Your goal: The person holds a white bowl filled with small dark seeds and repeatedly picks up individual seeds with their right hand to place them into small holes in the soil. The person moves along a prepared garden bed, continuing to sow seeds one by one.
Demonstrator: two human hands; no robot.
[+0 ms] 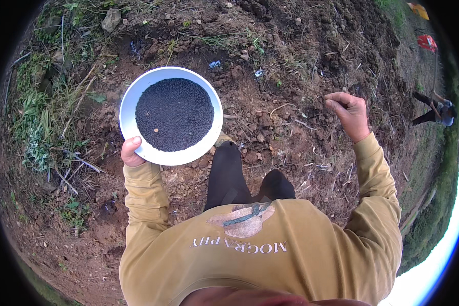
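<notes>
My left hand [131, 152] grips the near-left rim of a round white basin [128, 107], with the thumb over the edge and the other fingers hidden beneath. Small dark round granules [176, 111] cover the basin's bottom, and one tan fleck [155, 130] lies among them. Off to the right, above the soil, my right hand [350, 114] is closed, thumb pressed against the bent index finger. Nothing shows between those fingertips; whether tiny granules are inside is hidden.
Loose brown soil [252, 107] with stones and dry stalks lies ahead, dotted with bluish-white clumps [214, 64]. Cut weeds [38, 134] and a rock [111, 20] are at left. At far right another person [440, 111] holds a long-handled tool, near red [427, 43] and orange-yellow objects [419, 10].
</notes>
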